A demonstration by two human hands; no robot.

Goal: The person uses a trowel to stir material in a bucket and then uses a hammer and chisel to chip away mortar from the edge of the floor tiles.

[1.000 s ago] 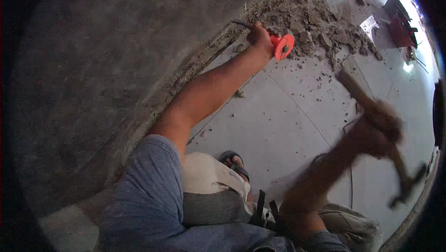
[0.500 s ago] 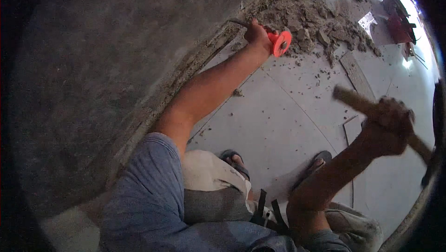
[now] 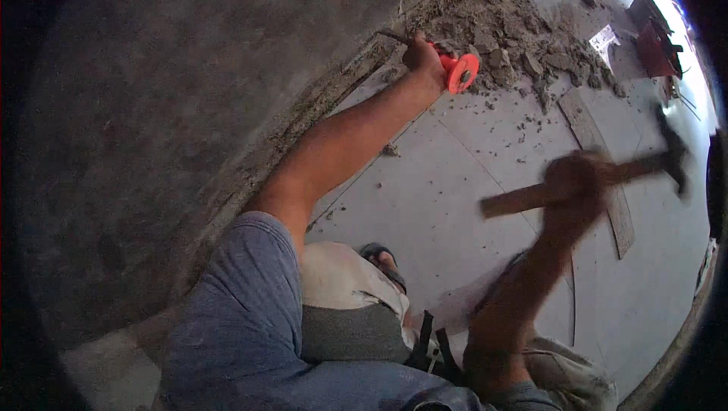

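My left hand (image 3: 425,60) is wrapped round a chisel (image 3: 459,73) with an orange-red round hand guard. Its metal tip points left, toward the rough groove at the foot of the grey wall (image 3: 174,92). The blunt end of the chisel, in the middle of the guard, faces me. On the right, my right hand (image 3: 580,180) grips a hammer (image 3: 516,202) by its wooden handle. The dark hammer head is off to the right, raised away from the chisel and blurred by motion. Whether the chisel tip touches the wall cannot be made out.
Broken mortar rubble (image 3: 508,39) is heaped along the wall beyond my left hand. Crumbs lie scattered over the pale tiled floor (image 3: 432,206). A narrow tile strip (image 3: 588,127) lies behind the hammer. A reddish container (image 3: 657,48) stands at the far right.
My right hand has swung the hammer leftward and inward, and its head has come into full view. My left hand and the chisel have hardly moved.
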